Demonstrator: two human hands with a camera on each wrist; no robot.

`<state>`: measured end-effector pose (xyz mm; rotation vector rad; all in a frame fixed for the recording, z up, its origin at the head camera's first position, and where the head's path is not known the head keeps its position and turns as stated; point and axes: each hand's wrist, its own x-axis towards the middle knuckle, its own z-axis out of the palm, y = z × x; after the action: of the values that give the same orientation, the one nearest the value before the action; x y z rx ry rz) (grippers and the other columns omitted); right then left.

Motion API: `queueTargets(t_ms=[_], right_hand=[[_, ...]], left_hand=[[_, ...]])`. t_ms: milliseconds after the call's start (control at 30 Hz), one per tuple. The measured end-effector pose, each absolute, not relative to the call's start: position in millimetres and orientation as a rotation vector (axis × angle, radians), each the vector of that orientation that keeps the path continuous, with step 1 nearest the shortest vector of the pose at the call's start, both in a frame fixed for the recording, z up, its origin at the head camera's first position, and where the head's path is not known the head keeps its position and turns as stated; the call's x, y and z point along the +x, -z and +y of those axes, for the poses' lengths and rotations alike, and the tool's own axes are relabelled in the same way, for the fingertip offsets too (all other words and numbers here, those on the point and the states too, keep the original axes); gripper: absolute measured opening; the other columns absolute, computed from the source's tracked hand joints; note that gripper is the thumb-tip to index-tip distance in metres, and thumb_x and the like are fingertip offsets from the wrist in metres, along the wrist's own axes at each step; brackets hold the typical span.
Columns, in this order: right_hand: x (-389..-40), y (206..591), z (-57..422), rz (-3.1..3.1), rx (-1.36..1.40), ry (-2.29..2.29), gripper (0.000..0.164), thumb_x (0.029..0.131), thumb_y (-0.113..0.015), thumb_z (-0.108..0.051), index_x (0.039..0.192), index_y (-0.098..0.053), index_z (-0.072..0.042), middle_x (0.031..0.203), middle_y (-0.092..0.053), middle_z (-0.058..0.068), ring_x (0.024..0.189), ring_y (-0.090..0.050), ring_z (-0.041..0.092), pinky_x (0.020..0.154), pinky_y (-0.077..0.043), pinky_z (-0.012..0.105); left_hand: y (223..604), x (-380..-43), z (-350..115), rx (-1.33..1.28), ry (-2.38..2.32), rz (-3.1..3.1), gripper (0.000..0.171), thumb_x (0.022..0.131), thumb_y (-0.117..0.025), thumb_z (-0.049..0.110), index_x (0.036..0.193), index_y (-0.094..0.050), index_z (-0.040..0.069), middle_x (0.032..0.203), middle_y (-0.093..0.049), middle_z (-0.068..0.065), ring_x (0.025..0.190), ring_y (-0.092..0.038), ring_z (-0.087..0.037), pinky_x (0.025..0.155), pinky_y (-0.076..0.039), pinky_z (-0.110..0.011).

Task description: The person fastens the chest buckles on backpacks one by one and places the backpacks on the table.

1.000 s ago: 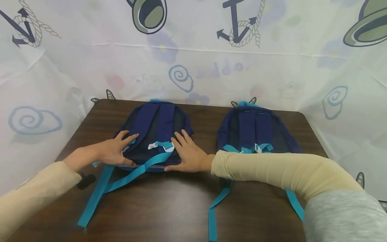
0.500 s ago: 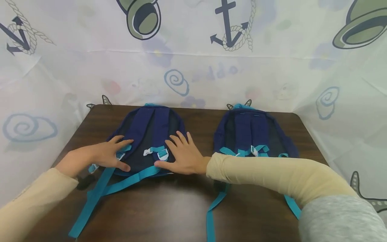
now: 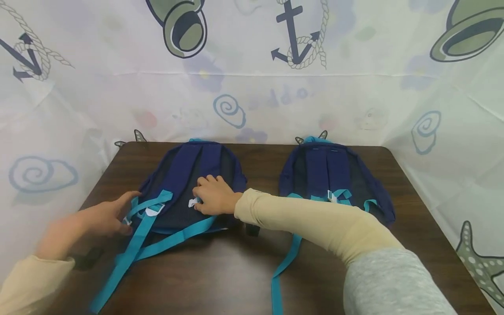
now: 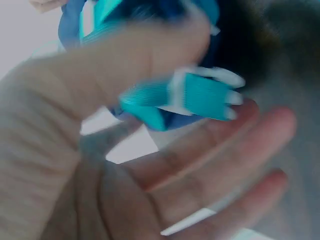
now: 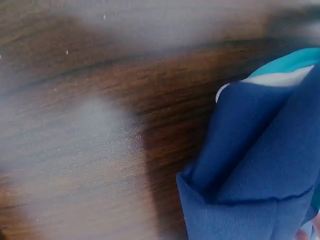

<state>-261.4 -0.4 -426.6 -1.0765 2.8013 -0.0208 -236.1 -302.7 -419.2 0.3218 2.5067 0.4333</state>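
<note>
A navy backpack (image 3: 185,173) lies at the table's left with its shoulder straps facing up. My right hand (image 3: 214,195) is on its lower right part, fingers curled round a teal strap end, with a white buckle (image 3: 194,202) sticking out past the fingertips. My left hand (image 3: 98,222) is at the bag's lower left edge. In the left wrist view, a buckle end on teal webbing (image 4: 207,95) lies between the thumb and the spread fingers, which are blurred. A white strap adjuster (image 3: 154,211) sits beside it. The right wrist view shows mostly the bag's blue side (image 5: 250,165).
A second navy backpack (image 3: 328,170) lies to the right, partly behind my right sleeve (image 3: 299,214). Loose teal straps (image 3: 126,262) trail across the brown table (image 3: 220,280) toward the front. A printed white cloth (image 3: 252,52) hangs behind the table.
My right hand has moved left from the bag's right edge, and its spread fingers have curled at the white buckle. My left hand has shifted left and down, off the bag, to the strap end.
</note>
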Motion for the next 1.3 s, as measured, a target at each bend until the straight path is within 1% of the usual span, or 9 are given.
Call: queueTargets(t_ms=[167,333,433,533,700,867,1067,1167,1300], right_hand=[[-263,430,0,2.792,-1.131,0.060,0.031,0.099,-0.059,-0.041,0.122,-0.068,-0.022,0.119,-0.061,-0.003,0.107,-0.053,0.016,0.089,-0.042,0.033],[-265,430,6,2.781,-1.171,0.167,0.029,0.100,-0.059,-0.038,0.123,-0.068,-0.021,0.119,-0.066,-0.005,0.108,-0.055,0.015,0.091,-0.043,0.032],[-266,430,10,2.770,-1.187,0.230,0.030,0.100,-0.060,-0.037,0.124,-0.068,-0.021,0.120,-0.068,-0.005,0.107,-0.056,0.014,0.091,-0.043,0.031],[-268,429,12,2.765,-1.214,0.265,0.030,0.099,-0.061,-0.036,0.124,-0.069,-0.019,0.119,-0.069,-0.004,0.105,-0.056,0.014,0.090,-0.044,0.029],[-270,424,14,2.773,-1.227,0.286,0.031,0.099,-0.062,-0.036,0.124,-0.069,-0.019,0.120,-0.069,-0.005,0.105,-0.056,0.013,0.091,-0.045,0.029],[-272,418,19,2.757,-1.219,0.298,0.033,0.099,-0.062,-0.037,0.125,-0.068,-0.018,0.122,-0.068,-0.004,0.107,-0.056,0.013,0.092,-0.045,0.029],[-274,414,22,2.726,-1.227,0.367,0.032,0.098,-0.063,-0.034,0.123,-0.069,-0.015,0.116,-0.068,-0.002,0.103,-0.057,0.013,0.091,-0.046,0.026],[-275,413,23,2.710,-1.213,0.423,0.032,0.099,-0.063,-0.033,0.123,-0.069,-0.014,0.115,-0.068,-0.002,0.102,-0.057,0.012,0.091,-0.045,0.024],[-275,413,26,2.698,-1.181,0.486,0.032,0.099,-0.063,-0.033,0.124,-0.069,-0.013,0.113,-0.068,-0.001,0.099,-0.056,0.011,0.089,-0.046,0.021]], left_hand=[[422,-230,-312,0.303,-0.472,2.628,0.064,0.088,-0.072,0.016,0.135,-0.037,-0.009,0.109,-0.063,-0.032,0.077,-0.066,-0.024,0.070,-0.059,-0.050],[402,-233,-321,0.426,-0.489,2.749,0.028,0.090,-0.071,0.019,0.104,-0.063,-0.005,0.090,-0.071,-0.012,0.078,-0.063,-0.022,0.066,-0.057,-0.045],[390,-237,-317,0.467,-0.541,2.766,0.033,0.094,-0.069,0.025,0.106,-0.065,-0.005,0.092,-0.072,-0.009,0.078,-0.064,-0.020,0.066,-0.057,-0.042],[384,-242,-309,0.465,-0.622,2.799,0.042,0.097,-0.065,0.033,0.116,-0.063,-0.005,0.102,-0.072,-0.020,0.088,-0.067,-0.033,0.074,-0.058,-0.052],[379,-250,-291,0.412,-0.807,2.928,0.047,0.098,-0.063,0.039,0.124,-0.062,-0.001,0.112,-0.069,-0.028,0.100,-0.064,-0.044,0.074,-0.056,-0.052],[380,-259,-270,0.272,-0.931,3.039,0.046,0.092,-0.067,0.048,0.120,-0.068,0.011,0.104,-0.071,-0.016,0.087,-0.063,-0.020,0.066,-0.049,-0.031],[406,-270,-236,0.265,-1.420,2.983,0.037,0.093,-0.069,0.039,0.122,-0.069,0.016,0.104,-0.066,0.019,0.087,-0.059,0.014,0.070,-0.048,-0.010],[414,-276,-222,0.375,-1.721,2.840,0.036,0.097,-0.065,0.027,0.127,-0.065,0.007,0.107,-0.069,0.018,0.096,-0.067,0.004,0.078,-0.052,-0.010],[417,-281,-214,0.511,-1.540,2.856,0.033,0.097,-0.066,0.020,0.126,-0.066,0.004,0.111,-0.074,-0.006,0.098,-0.072,-0.013,0.079,-0.056,-0.020]])
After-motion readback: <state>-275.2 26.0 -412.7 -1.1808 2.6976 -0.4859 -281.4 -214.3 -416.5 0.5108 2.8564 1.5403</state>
